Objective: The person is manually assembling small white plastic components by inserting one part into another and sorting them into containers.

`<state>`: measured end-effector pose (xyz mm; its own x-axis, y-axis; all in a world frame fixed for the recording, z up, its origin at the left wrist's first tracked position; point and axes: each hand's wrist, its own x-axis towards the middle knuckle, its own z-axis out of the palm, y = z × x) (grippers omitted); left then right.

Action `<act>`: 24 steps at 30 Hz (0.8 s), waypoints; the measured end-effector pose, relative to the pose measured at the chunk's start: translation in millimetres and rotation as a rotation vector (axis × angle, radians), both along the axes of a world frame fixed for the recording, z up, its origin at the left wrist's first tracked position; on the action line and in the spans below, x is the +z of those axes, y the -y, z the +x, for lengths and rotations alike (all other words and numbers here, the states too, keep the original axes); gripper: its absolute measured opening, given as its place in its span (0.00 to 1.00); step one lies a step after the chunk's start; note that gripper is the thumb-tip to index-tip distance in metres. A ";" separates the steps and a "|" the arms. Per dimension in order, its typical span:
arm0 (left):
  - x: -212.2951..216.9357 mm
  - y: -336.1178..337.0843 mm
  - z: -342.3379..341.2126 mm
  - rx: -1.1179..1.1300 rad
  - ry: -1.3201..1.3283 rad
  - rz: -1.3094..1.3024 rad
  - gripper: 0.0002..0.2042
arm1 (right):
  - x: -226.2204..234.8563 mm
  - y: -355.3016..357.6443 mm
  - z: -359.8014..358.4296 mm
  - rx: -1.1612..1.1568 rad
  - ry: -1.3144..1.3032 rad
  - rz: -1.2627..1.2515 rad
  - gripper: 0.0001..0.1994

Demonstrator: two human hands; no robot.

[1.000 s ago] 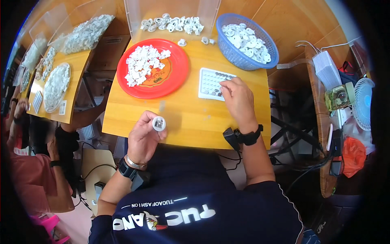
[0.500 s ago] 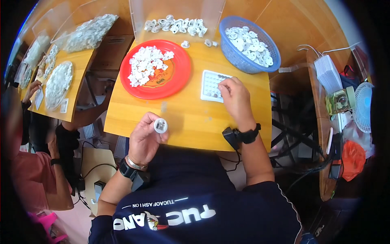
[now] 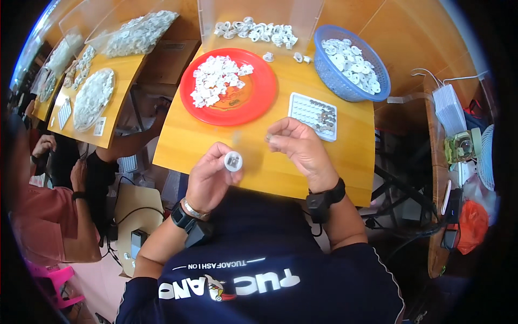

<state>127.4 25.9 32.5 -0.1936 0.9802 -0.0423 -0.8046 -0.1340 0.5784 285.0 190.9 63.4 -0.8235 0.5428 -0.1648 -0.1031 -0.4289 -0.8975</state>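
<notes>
Round white part (image 3: 233, 161) left of the right hand (image 3: 300, 148)

The part is gripped by the left hand (image 3: 209, 176), face upward, no long axis showing. Apart from it, a tiny grey piece (image 3: 268, 137) is apparently pinched by the right fingertips.

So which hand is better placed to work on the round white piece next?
Probably the right hand: it is pinched nearby, seemingly on a tiny object too small to identify. The left hand holds the round white piece, its face toward the camera.
</notes>
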 end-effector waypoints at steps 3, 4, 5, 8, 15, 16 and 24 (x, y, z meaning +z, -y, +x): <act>0.9 1.3 -0.1 0.004 0.005 -0.021 0.10 | 4.3 14.8 -8.6 -0.047 0.042 0.193 0.08; 2.1 1.0 0.8 0.016 0.000 -0.031 0.10 | 6.6 19.4 -9.4 -0.043 0.042 0.190 0.08; 2.6 0.9 1.1 0.027 -0.005 -0.041 0.10 | 9.2 24.0 -9.8 -0.022 0.111 0.276 0.07; 0.9 1.3 0.3 0.035 -0.011 -0.022 0.10 | 19.7 38.5 -13.5 -0.023 0.129 0.563 0.05; 1.8 1.4 0.1 0.045 -0.027 -0.050 0.09 | 23.3 55.5 -24.0 -0.097 0.034 1.021 0.05; 1.5 1.3 0.0 0.043 -0.048 -0.066 0.09 | 23.0 55.5 -24.7 -0.106 0.039 1.088 0.05; 3.0 1.6 2.8 0.063 -0.112 -0.104 0.08 | 23.4 57.1 -25.5 -0.127 0.070 1.240 0.06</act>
